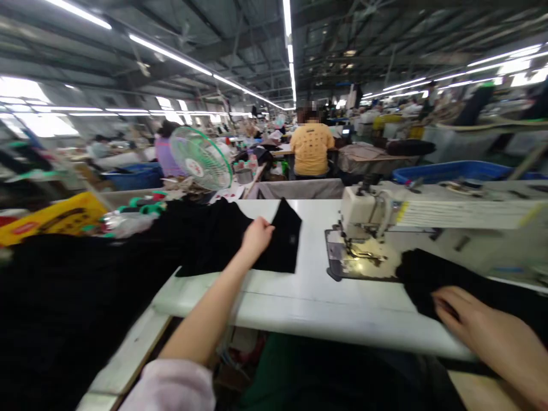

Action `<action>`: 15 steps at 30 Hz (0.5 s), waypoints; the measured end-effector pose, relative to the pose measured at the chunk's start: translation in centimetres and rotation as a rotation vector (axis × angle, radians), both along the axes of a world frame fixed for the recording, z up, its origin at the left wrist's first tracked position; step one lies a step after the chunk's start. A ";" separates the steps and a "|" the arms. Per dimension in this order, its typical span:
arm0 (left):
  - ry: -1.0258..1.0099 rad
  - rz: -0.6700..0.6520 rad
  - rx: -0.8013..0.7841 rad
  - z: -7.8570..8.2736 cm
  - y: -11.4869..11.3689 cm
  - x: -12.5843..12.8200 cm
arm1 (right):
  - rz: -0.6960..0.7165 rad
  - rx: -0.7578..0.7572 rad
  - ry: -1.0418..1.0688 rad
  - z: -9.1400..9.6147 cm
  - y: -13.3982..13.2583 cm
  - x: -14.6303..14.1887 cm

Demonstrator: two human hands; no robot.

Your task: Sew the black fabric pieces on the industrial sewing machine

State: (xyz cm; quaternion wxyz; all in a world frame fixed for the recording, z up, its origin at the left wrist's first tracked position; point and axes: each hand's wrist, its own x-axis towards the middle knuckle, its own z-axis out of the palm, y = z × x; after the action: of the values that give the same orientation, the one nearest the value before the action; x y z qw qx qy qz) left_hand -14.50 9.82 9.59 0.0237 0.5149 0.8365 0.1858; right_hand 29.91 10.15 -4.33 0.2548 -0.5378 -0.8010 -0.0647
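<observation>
My left hand is closed on a black fabric piece, which lies over the left part of the white sewing table. A notched edge of that cloth stands up just past my fingers. On the right, my right hand pinches the near edge of another black cloth draped by the machine bed. Between my hands sits a sewing machine, its needle area and metal plate bare of cloth. Where the right-hand cloth ends is outside the picture.
A large dark heap of fabric fills the left side. Behind it are a yellow bag and a green-rimmed fan. Ahead, a person in a yellow shirt sits facing away. A blue bin stands behind the machine.
</observation>
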 end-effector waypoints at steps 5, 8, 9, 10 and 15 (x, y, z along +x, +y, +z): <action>0.138 0.188 0.194 4.0 -0.4 -5.9 | -0.096 -0.142 0.046 4.1 -0.5 -1.6; 0.215 0.016 0.363 2.9 0.7 -5.7 | -0.101 -0.153 0.106 4.7 -0.1 -2.0; 0.222 -0.087 0.387 2.2 0.8 -4.7 | -0.092 -0.147 0.098 4.8 0.0 -2.2; 0.220 -0.192 0.398 1.5 0.7 -3.4 | -0.084 -0.136 0.071 4.9 0.0 -2.5; 0.130 -0.601 0.398 -1.9 -0.8 5.0 | -0.038 -0.194 -0.262 6.1 0.1 -4.0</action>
State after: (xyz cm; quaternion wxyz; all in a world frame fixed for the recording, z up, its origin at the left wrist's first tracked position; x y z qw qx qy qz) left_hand -9.50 8.98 7.73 -0.0768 0.7430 0.5951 0.2965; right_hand 25.86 10.26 1.76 0.0938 -0.5619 -0.8196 -0.0612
